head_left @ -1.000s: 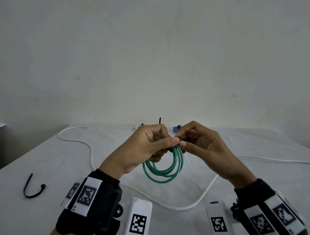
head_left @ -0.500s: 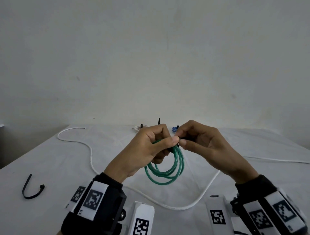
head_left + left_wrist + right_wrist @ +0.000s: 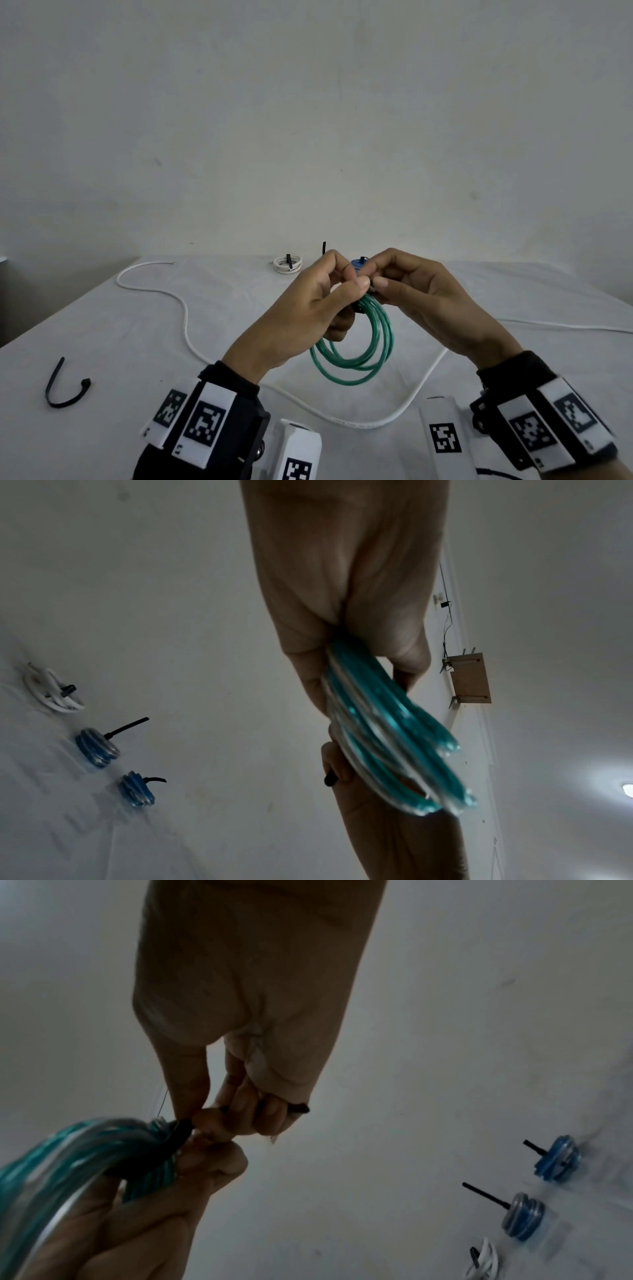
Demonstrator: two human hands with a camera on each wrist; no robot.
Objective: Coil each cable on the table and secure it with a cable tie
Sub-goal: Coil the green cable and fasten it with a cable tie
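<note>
A green cable coil [image 3: 356, 346] hangs above the table, gripped at its top by my left hand [image 3: 318, 305]. In the left wrist view the coil [image 3: 387, 739] runs out from between the curled fingers. A black cable tie [image 3: 178, 1134] wraps the coil's top. My right hand [image 3: 411, 291] pinches the tie's tail, whose tip [image 3: 301, 1108] sticks out past the fingers in the right wrist view. The two thumbs nearly touch above the coil. A long white cable [image 3: 185, 318] lies loose on the table beneath.
A spare black cable tie [image 3: 65, 390] lies at the front left. At the table's far edge sit a tied white coil [image 3: 287, 264] and two tied blue coils [image 3: 97, 746] [image 3: 137, 790]. A wall stands close behind.
Both hands have risen a little with the green coil and sit slightly closer to the far edge. The grips look the same.
</note>
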